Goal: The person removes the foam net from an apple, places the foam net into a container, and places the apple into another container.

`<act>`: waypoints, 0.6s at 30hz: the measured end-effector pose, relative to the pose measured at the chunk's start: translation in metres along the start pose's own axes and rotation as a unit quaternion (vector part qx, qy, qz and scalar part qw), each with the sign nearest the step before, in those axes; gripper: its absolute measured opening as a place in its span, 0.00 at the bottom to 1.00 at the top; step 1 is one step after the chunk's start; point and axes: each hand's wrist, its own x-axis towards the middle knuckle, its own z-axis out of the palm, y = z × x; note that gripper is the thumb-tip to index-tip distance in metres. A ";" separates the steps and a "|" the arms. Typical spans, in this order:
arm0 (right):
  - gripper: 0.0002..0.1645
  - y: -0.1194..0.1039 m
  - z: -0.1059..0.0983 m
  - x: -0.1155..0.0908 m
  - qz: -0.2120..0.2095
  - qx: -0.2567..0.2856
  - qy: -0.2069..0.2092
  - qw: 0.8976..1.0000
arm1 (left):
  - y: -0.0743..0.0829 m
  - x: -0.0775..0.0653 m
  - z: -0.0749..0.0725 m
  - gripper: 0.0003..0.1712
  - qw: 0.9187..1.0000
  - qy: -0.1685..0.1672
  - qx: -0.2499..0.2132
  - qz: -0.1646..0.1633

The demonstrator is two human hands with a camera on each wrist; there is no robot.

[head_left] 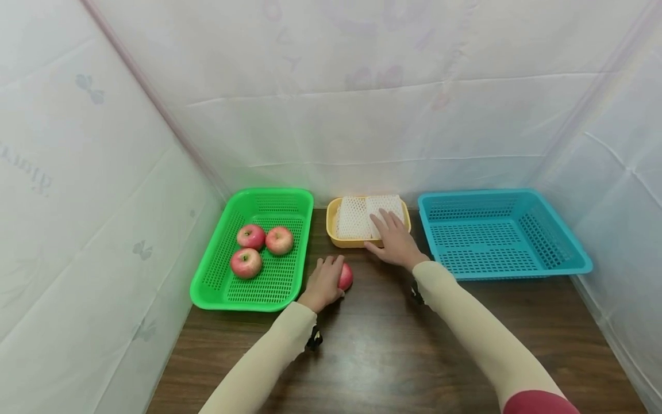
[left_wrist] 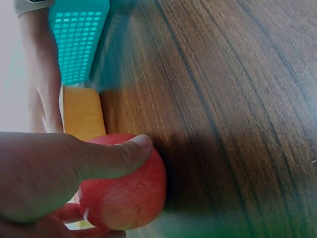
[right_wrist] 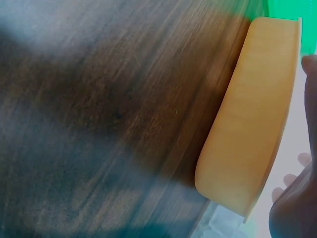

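Observation:
A red apple (left_wrist: 131, 193) is on the brown table, with my left hand (head_left: 324, 282) curled around it; the thumb lies across its top in the left wrist view. My right hand (head_left: 395, 241) reaches over the front rim of a small yellow basket (head_left: 351, 244). Its fingers are spread and touch the right one of two white foam fruit nets (head_left: 384, 206). The left foam net (head_left: 354, 218) lies beside it in the same basket. In the right wrist view the yellow basket's side (right_wrist: 250, 114) fills the middle, and the right hand shows only at the edge.
On the left stands a green basket (head_left: 297, 290) holding three apples (head_left: 246, 263). A blue basket (head_left: 561, 265) stands on the right, close to the right forearm. White curtains (head_left: 362, 126) enclose the brown table (head_left: 383, 345) at the back and sides.

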 end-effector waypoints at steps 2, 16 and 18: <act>0.54 0.000 0.001 -0.002 -0.011 0.005 0.003 1.000 | 0.000 0.000 0.000 0.49 1.000 -0.004 0.002 -0.001; 0.75 -0.003 0.006 -0.013 -0.068 0.029 0.035 0.997 | -0.004 0.006 -0.010 0.43 1.000 0.016 -0.016 0.012; 0.75 -0.004 0.006 -0.014 -0.068 0.028 0.031 0.997 | -0.005 0.008 -0.013 0.43 0.999 0.021 -0.027 0.014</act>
